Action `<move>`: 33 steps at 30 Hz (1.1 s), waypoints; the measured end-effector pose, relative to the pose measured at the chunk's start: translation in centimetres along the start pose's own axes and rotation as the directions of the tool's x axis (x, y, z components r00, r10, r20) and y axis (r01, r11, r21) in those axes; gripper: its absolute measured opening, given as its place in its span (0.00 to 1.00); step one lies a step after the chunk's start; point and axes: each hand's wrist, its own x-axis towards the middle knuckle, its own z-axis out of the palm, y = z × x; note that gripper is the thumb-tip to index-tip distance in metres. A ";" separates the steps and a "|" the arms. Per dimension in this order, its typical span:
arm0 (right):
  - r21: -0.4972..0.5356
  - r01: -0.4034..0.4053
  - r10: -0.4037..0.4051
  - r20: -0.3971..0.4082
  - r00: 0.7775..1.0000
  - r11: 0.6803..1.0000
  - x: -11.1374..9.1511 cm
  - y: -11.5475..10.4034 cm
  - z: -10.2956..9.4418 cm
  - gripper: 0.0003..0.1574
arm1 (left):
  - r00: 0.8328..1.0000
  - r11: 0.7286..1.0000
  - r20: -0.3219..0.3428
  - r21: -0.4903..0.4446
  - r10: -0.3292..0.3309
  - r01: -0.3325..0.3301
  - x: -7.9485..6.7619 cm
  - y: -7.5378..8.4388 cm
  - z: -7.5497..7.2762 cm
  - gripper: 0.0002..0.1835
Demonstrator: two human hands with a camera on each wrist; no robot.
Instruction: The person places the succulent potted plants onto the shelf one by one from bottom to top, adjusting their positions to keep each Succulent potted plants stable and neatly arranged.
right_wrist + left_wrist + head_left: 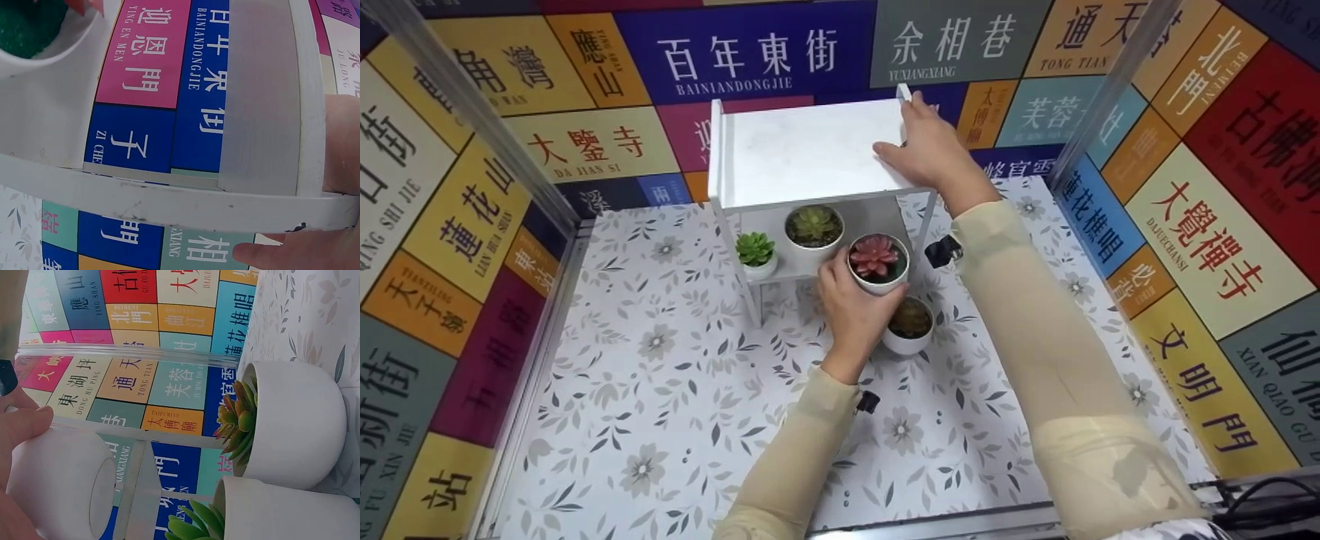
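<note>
My left hand (859, 307) grips a white pot with a red succulent (875, 259), at the front right of a small white two-tier shelf (810, 154). In the left wrist view the fingers lie round that pot's white side (62, 478). My right hand (934, 146) holds the shelf's upper right side, thumb over the top board; in the right wrist view it lies across the white side rail (169, 199). On the lower board stand a small bright green succulent (755, 249) at the left and a wider pot with a green rosette (814, 225) beside it.
A white pot with a brownish succulent (909, 326) stands on the floral tabletop (660, 390), just right of my left hand. The left wrist view also shows a white pot with a green succulent (287, 512) beside it. Sign-covered walls (765, 52) enclose the table.
</note>
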 end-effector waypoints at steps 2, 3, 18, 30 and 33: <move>0.003 0.003 -0.003 -0.001 1.000 1.000 0.0 -0.1 0.0 0.60 | 1.000 1.000 -0.007 0.006 0.001 -0.001 0.0 0.0 0.1 0.60; 0.004 0.005 -0.005 -0.001 1.000 1.000 0.0 -0.1 0.0 0.60 | 1.000 1.000 -0.010 0.010 0.002 -0.002 0.0 0.0 0.1 0.60; -0.003 0.005 -0.005 0.000 1.000 1.000 -0.1 -0.3 0.0 0.60 | 0.998 0.998 -0.058 0.055 0.022 -0.019 -0.1 0.0 1.0 0.60; 0.007 -0.013 0.013 0.003 1.000 1.000 -0.1 0.0 0.0 0.60 | 0.997 1.000 -0.076 0.012 0.008 -0.007 0.0 -0.2 1.1 0.56; 0.010 -0.016 0.016 0.000 1.000 1.000 -0.1 0.1 0.0 0.60 | 0.996 1.000 -0.083 0.002 0.013 -0.013 0.1 -0.2 1.1 0.54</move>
